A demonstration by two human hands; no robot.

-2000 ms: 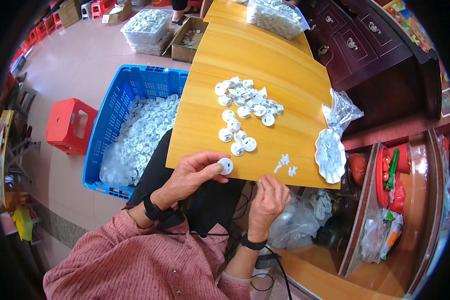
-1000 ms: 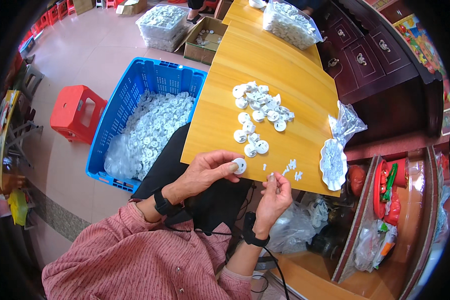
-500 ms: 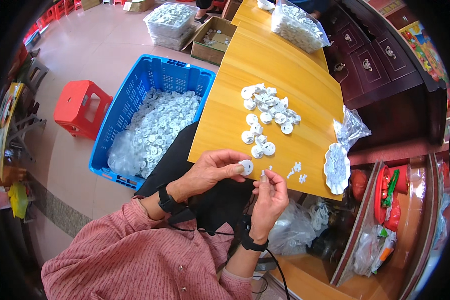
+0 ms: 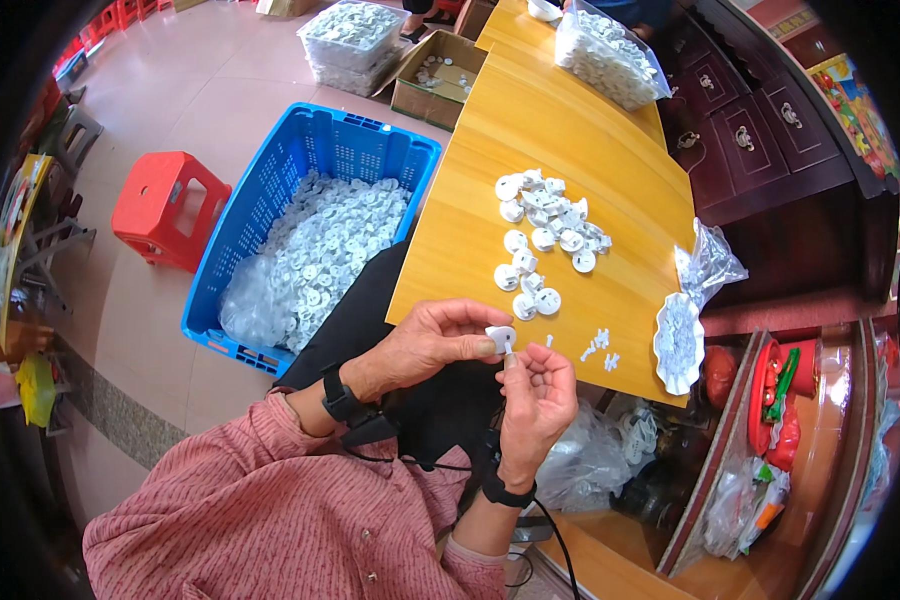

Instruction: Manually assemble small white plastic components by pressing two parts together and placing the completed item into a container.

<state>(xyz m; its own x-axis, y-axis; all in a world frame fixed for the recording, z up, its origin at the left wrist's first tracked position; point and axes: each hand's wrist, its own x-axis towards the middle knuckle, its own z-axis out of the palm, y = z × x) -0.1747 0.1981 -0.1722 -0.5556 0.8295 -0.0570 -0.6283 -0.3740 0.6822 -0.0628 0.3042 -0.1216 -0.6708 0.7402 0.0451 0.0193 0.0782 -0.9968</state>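
Note:
Between thumb and fingers, my left hand grips a round white plastic part just off the near edge of the yellow wooden table. My right hand pinches a small white plastic piece and holds it up against that round part. How far the piece goes in is too small to tell. Beyond my hands, a loose pile of white round parts lies on the table. Several small white pieces are scattered to the right of my right hand.
A white scalloped dish of small pieces stands at the table's right edge, beside a clear plastic bag. On the floor at left are a blue crate full of white parts and a red stool. A clear tub stands at the table's far end.
My right hand has brought the small piece up to the round part, where before they were apart. My left hand has tilted the round part. The whole view has shifted slightly.

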